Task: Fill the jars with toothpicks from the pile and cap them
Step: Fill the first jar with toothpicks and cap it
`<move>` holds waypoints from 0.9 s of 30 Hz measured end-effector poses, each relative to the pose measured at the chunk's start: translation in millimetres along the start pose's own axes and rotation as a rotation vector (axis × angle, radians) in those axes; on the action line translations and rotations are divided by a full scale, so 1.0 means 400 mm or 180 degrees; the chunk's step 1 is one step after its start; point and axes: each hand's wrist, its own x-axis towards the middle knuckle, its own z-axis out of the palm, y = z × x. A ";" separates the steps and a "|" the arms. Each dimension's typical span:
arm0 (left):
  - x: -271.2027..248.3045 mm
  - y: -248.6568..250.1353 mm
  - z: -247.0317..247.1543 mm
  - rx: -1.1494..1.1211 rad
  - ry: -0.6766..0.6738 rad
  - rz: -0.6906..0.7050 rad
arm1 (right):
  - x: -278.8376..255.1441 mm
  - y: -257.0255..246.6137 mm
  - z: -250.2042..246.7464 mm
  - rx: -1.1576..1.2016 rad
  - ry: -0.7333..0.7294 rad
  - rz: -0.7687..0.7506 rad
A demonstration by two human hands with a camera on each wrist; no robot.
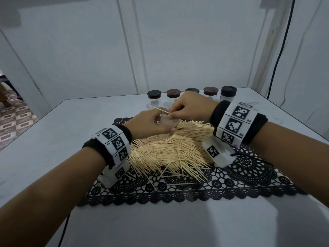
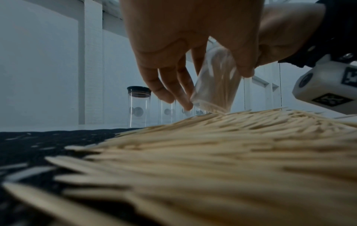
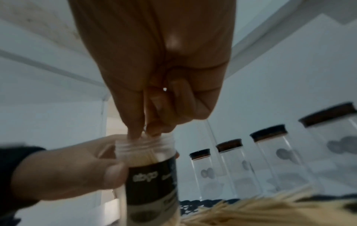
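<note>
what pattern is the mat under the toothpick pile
Black lace mat with openwork circles and a scalloped edge, under the toothpick pile; the head view shows it best.

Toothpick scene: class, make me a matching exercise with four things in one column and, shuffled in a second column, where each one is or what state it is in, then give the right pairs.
Things
1. open jar
2. toothpick pile
3. capped jars
4. right hand

Places or states
A. lying spread on the black lace mat
B. held tilted by the left hand, no cap on
C. pinching toothpicks at the open jar's mouth
D. standing in a row at the table's far edge

Pairs: 1-B, 2-A, 3-D, 4-C
</note>
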 end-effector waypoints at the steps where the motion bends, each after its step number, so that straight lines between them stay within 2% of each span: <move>1: -0.001 0.000 0.001 -0.0032 -0.0008 0.0022 | -0.002 0.002 -0.001 -0.0031 -0.0038 0.0011; 7: -0.003 0.000 0.000 0.0000 -0.0028 -0.0110 | -0.010 0.002 0.001 -0.0059 0.0184 -0.0105; 11: -0.004 0.000 -0.003 -0.0036 -0.0031 -0.0082 | -0.008 -0.008 0.017 -0.0020 0.0023 -0.0331; 15: -0.004 0.001 -0.003 -0.0059 -0.0032 -0.0058 | -0.006 -0.007 0.021 -0.0101 -0.0069 -0.0361; 19: -0.003 0.000 -0.002 -0.0124 0.0131 0.0060 | -0.013 0.002 -0.002 -0.0196 0.0295 -0.0342; 23: 0.002 -0.013 -0.004 -0.0005 0.0455 0.0112 | -0.023 0.043 -0.031 -0.0264 0.0574 -0.0075; 25: 0.005 -0.017 -0.005 0.0110 0.0597 0.0128 | -0.029 0.066 -0.031 -0.0568 0.0285 0.0105; 27: 0.007 -0.018 -0.006 0.0146 0.0666 0.0179 | -0.032 0.077 -0.016 -0.1055 -0.0233 0.0181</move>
